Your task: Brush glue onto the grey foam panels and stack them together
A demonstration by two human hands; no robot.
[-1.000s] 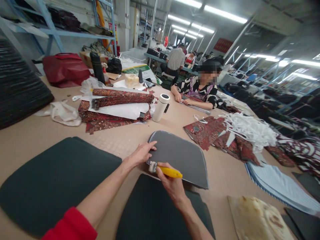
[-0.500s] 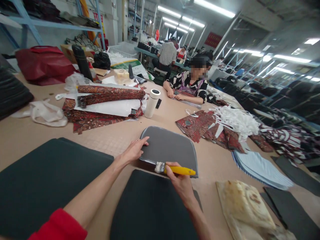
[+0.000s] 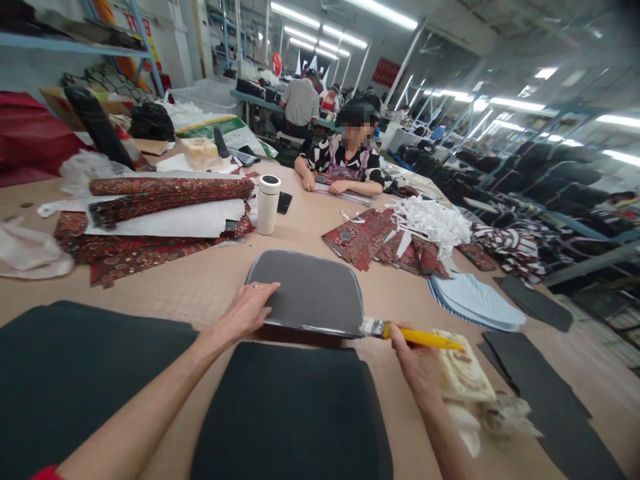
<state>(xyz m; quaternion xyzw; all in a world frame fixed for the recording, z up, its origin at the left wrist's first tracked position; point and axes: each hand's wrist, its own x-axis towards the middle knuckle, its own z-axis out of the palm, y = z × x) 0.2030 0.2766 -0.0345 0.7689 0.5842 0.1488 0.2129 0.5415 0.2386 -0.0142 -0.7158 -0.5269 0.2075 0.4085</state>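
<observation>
A grey panel (image 3: 310, 290) with rounded corners lies on the table in front of me, its edges whitish and shiny. My left hand (image 3: 250, 307) rests on the panel's left side, index finger stretched out and pressing on the surface. In my right hand (image 3: 413, 357) is a paintbrush (image 3: 425, 337) with a yellow handle, gripped with the fingers wrapped round it. The brush's whitened bristles touch the panel's lower right corner. Nearer to me lies a stack of dark panels (image 3: 295, 413), with another dark stack (image 3: 90, 380) under my left forearm.
A yellowish, crusted container (image 3: 465, 373) sits beside my right hand. Behind the panel stand a white bottle (image 3: 269, 207) and patterned red pieces (image 3: 165, 200). Light-blue sheets (image 3: 475, 300) lie at the right. Across the table, a person (image 3: 345, 160) handles material.
The brush has moved right along the panel's near edge, from its middle to the right corner. My left hand stays on the panel's left side. The view has shifted to the right.
</observation>
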